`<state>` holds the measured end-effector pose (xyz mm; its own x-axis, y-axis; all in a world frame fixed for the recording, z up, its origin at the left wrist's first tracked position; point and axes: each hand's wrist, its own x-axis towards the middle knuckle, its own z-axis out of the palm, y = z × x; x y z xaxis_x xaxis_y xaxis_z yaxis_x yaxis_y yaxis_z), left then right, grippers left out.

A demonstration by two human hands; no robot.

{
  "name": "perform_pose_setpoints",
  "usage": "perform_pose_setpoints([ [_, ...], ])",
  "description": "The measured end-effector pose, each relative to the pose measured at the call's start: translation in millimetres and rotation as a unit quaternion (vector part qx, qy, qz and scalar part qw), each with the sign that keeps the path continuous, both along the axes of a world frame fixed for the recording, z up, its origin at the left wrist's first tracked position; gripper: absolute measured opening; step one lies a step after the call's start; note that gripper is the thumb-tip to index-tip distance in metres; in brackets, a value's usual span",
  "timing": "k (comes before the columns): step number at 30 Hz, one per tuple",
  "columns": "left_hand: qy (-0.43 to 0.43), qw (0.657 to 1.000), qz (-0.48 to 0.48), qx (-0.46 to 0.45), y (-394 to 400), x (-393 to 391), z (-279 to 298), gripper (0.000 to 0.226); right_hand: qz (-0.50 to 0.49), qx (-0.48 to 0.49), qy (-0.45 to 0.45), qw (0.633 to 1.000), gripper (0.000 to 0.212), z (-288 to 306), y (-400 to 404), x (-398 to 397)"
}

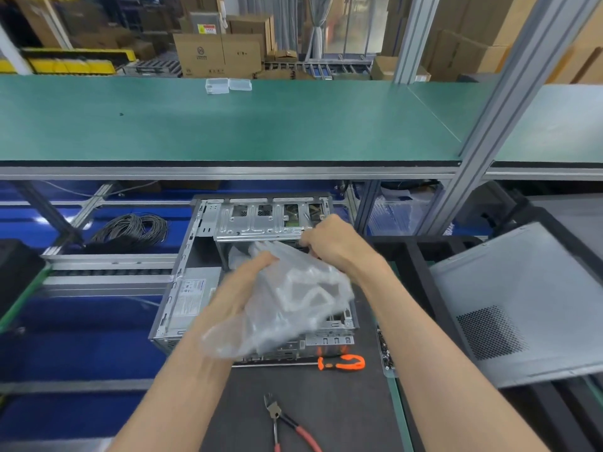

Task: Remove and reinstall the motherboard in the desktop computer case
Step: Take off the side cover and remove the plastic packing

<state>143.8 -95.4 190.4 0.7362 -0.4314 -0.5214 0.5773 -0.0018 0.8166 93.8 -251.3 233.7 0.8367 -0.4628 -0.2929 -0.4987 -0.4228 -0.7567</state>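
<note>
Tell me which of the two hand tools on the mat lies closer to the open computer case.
The orange-handled screwdriver: it lies right along the case near edge, whereas the red-handled cutters lie further toward the person.

This is an electronics assembly workshop or factory line with a warehouse behind it. A long green-matted table (228, 125) on an aluminium frame (489, 102) crosses the middle of the frame. Stacked cardboard boxes (218, 55) fill the top, with yellow bins (71, 65) at upper left. Below the table, a roller conveyor (111, 272) runs at centre left beside a coil of black cable (133, 228). At the bottom lie an orange-handled screwdriver (342, 363) and red-handled cutters (287, 422) on a dark mat (342, 412). What seems a grey case panel (522, 305) leans at lower right.
</note>
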Motion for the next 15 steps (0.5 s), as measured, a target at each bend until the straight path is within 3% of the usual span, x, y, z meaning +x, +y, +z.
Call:
perform_pose_setpoints([
  [1,-0.016,0.999,0.005,0.037,-1,-13,-3,0.01,-0.003,0.002,0.018,1.0,0.026,-9,0,-3],
  [3,-0.035,0.996,0.027,0.083,-1,-48,-8,0.027,0.0,0.033,0.038,0.999,0.043,-26,1,-12],
  [6,-0.071,0.996,0.041,0.04,6,-87,-22,0.057,-0.009,0.126,0.029,0.992,0.052,-37,-3,-27],
  [9,-0.102,0.995,-0.01,-0.004,-2,-95,-33,0.05,-0.008,0.193,-0.013,0.981,0.052,-32,-13,-42],
  [12,-0.131,0.989,-0.072,-0.004,-26,-91,-31,0.052,-0.012,0.152,-0.065,0.986,0.034,-24,-30,-54],
  [15,-0.156,0.979,-0.132,0.018,-63,-90,-29,0.087,-0.06,0.078,-0.093,0.991,0.034,-19,-55,-66],
])
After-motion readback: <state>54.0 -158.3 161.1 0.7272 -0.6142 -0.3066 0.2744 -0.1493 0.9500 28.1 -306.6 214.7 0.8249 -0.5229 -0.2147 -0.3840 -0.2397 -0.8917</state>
